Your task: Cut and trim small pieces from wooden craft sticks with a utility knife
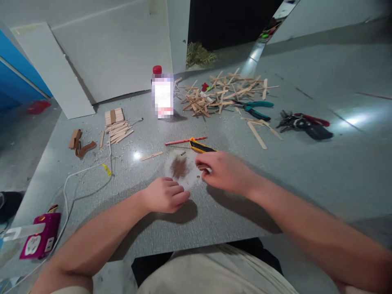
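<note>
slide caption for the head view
At a grey tabletop, left hand near a brown patch, right hand near a yellow-and-black utility knife.

Looks onto a broad grey tabletop (211, 226), faintly ridged and shiny, catching hard white glare (355, 119) at the right and a smaller bright spot (136, 156) left of centre. Backs onto a large off-white panel (116, 53), with a narrow white board (52, 69) slanting at its left end. Turns black right of that, in a dark area (226, 24) too dim to tell as recess or panel. Ends at upper right in a pale partition (333, 20). Shows grey floor (18, 143) past the left edge, below a bright blue surface (18, 69)
</note>
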### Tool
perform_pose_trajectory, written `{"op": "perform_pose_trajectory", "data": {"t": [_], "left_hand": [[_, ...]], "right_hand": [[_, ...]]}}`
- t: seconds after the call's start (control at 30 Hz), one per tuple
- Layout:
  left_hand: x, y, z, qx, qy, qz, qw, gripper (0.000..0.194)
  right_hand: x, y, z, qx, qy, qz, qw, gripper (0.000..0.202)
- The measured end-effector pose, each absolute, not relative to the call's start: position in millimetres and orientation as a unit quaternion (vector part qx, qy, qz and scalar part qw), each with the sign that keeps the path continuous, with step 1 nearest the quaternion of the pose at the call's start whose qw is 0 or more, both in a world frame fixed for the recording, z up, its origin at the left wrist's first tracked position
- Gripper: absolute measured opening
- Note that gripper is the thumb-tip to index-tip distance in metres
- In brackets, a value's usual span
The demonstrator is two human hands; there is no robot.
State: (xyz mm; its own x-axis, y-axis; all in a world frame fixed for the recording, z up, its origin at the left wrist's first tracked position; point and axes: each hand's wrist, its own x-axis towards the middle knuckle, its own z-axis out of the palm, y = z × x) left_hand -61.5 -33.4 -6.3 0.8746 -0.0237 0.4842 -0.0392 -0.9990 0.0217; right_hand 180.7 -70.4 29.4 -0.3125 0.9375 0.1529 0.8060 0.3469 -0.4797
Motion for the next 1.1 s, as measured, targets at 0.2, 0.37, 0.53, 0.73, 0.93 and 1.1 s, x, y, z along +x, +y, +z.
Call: {"op": "perform_pose_trajectory", "data": {"t": [0.2, 0.37, 0.53, 0.73, 0.93, 1.1], "left_hand": [[-63.9, -30.0, -10.5, 0.950, 0.074, 0.302, 0.043, 0.020], [-63.9, -22.8, -13.5, 0.931, 0.180, 0.303, 0.095, 0.017], [-63.9, -10.2, -17.0, 0.909, 0.276, 0.289, 0.120, 0.016], [-60.2, -6.7, -23.7, 0.937, 0.239, 0.234, 0.101, 0.015], [-63.7, -2.0, -38.0, 0.958, 0.210, 0.181, 0.071, 0.031], [-65.7, 0.7, -39.6, 0.965, 0.193, 0.166, 0.058, 0.035]], "right_hand": [[141.9, -59.1, 5.8, -0.511, -0.812, 0.163, 0.230, 0.015], [152.2, -58.0, -1.6, -0.474, -0.821, 0.143, 0.283, 0.038], [196.9, -50.4, -4.7, -0.560, -0.769, 0.055, 0.305, 0.023], [205.3, -39.3, -22.6, -0.621, -0.750, -0.015, 0.228, 0.039], [194.1, -39.7, -14.4, -0.640, -0.742, -0.069, 0.186, 0.039], [220.6, -35.6, -12.2, -0.641, -0.742, -0.108, 0.166, 0.032]]}}
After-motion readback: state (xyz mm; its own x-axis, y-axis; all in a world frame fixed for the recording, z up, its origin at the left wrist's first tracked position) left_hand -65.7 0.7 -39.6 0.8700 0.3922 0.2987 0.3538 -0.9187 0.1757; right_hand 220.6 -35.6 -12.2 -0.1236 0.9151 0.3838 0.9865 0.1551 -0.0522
